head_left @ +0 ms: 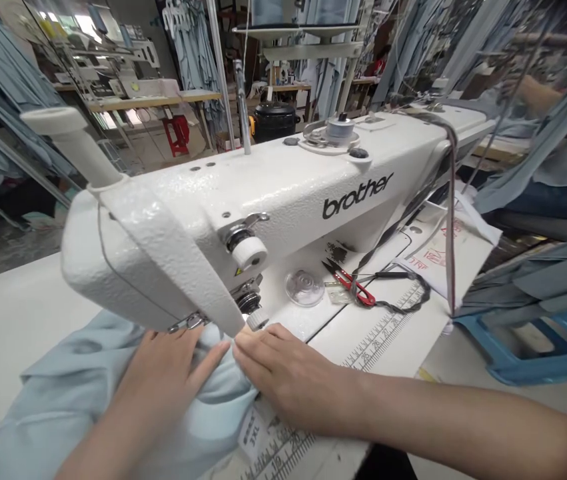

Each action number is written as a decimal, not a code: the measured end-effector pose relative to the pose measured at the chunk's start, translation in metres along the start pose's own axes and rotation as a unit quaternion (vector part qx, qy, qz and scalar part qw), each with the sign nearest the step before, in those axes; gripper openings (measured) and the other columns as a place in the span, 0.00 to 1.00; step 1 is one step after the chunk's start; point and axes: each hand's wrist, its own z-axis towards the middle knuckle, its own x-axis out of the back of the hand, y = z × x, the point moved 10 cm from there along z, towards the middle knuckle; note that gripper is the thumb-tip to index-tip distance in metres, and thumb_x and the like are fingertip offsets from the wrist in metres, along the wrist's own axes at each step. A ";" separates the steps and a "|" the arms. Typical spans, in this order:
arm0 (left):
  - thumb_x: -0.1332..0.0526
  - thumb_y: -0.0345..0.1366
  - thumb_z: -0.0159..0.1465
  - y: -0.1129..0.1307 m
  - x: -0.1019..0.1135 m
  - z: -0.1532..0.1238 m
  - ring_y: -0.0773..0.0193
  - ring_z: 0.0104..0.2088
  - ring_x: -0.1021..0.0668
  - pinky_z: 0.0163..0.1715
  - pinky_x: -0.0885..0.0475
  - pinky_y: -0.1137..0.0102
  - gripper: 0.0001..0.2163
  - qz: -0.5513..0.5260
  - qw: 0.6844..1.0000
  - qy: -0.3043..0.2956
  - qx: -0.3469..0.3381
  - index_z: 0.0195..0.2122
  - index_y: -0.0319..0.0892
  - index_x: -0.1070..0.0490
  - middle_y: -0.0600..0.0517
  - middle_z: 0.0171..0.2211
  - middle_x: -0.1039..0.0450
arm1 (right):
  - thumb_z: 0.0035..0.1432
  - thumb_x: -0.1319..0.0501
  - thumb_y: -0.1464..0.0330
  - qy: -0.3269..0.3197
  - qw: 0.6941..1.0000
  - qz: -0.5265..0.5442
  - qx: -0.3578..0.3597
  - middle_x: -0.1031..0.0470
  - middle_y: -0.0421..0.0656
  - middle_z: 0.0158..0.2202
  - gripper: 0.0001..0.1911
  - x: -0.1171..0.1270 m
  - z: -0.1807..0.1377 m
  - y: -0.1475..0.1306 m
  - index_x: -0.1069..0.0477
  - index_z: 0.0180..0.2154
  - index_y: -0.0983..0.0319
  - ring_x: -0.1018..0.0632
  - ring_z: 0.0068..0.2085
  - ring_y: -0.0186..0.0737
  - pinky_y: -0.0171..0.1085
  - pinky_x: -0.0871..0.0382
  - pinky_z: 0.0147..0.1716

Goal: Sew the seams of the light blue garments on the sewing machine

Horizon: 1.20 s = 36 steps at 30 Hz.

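Note:
A light blue garment lies bunched under the head of a white Brother sewing machine. My left hand rests flat on the cloth left of the needle area, thumb spread away from the fingers; some fingertips pass out of sight behind the machine head. Close by on the right, my right hand has its fingers together and bent onto the garment's edge, their tips partly hidden by the thread tension knob. A white 3XL size label shows at the cloth's edge below. The needle itself is hidden.
Red-handled thread snips with a dark braided cord and a clear round bobbin case lie on the machine bed. A printed ruler runs along the table edge. A blue stool and a person's arm are at right.

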 end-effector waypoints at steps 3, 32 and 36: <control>0.58 0.56 0.68 -0.004 -0.003 0.002 0.48 0.33 0.22 0.36 0.33 0.55 0.26 0.006 1.000 -0.007 0.013 0.28 0.44 0.31 0.48 0.27 0.26 | 0.66 0.52 0.78 0.000 1.000 0.009 -0.010 0.35 0.62 0.57 0.20 -0.001 0.002 0.003 0.39 0.57 0.80 0.35 0.58 0.52 0.46 0.36 0.51; 0.58 0.54 0.69 -0.010 -0.012 0.001 0.50 0.31 0.22 0.42 0.32 0.52 0.25 0.013 0.999 -0.028 0.008 0.34 0.42 0.29 0.46 0.32 0.21 | 0.66 0.53 0.76 0.010 0.999 -0.034 -0.010 0.34 0.57 0.58 0.22 -0.001 0.000 0.002 0.38 0.58 0.78 0.37 0.61 0.53 0.45 0.39 0.57; 0.57 0.56 0.68 -0.010 -0.010 0.001 0.50 0.35 0.22 0.45 0.34 0.51 0.27 0.007 0.999 -0.031 0.028 0.30 0.42 0.29 0.46 0.31 0.21 | 0.65 0.52 0.76 -0.001 0.999 -0.033 -0.014 0.34 0.58 0.59 0.22 -0.001 0.000 0.002 0.38 0.58 0.78 0.37 0.62 0.53 0.45 0.39 0.57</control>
